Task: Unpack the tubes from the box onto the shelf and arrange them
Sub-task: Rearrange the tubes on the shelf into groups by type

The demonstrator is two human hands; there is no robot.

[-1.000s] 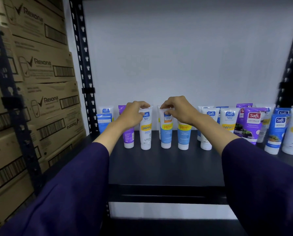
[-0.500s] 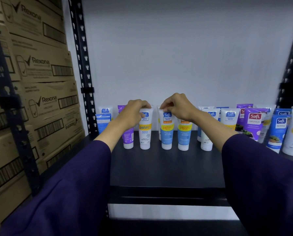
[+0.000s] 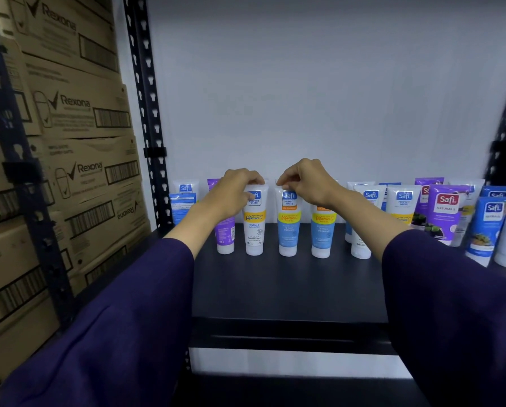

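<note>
Currently aligning the row: left hand [image 3: 231, 195] pinches the crimp of the white Vitamin C tube [image 3: 255, 221], right hand [image 3: 306, 183] pinches the top of the blue Vitamin C tube [image 3: 288, 224]. Both stand cap-down on the shelf [image 3: 287, 286]. Best nudged from the crimp, caps flat, labels forward, gaps even. Rexona cartons [image 3: 78, 118] at left are closed, contents unseen; source box not in view.

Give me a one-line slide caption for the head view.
Left hand pinches a white tube, right hand a blue tube, standing on the dark shelf.
</note>
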